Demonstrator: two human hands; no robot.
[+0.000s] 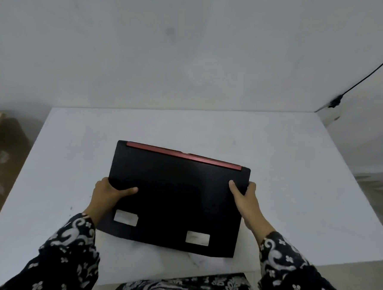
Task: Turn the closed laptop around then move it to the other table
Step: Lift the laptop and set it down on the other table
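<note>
White-walled and dim, the room is framing a broad white tabletop (286, 161) in front of me. I am clamping a closed black laptop with a red strip along its far edge (174, 197) between both hands. My left hand (106, 194) is wrapping the left edge, thumb lying flat across the lid and pointing inward, fingers tucked out of sight beneath. My right hand (245, 204) is gripping the right edge, thumb pressing on top and pointing away from me, fingers curling around the side. Both wrists are angling inward from black sleeves with a white floral pattern (67, 245). The laptop is sitting skewed over the near middle of the tabletop; whether it is resting or lifted, I cannot tell. Two pale rectangular stickers (126, 217) are showing near its closer edge. A thin black cable (370, 72) is running down the wall at far right.
</note>
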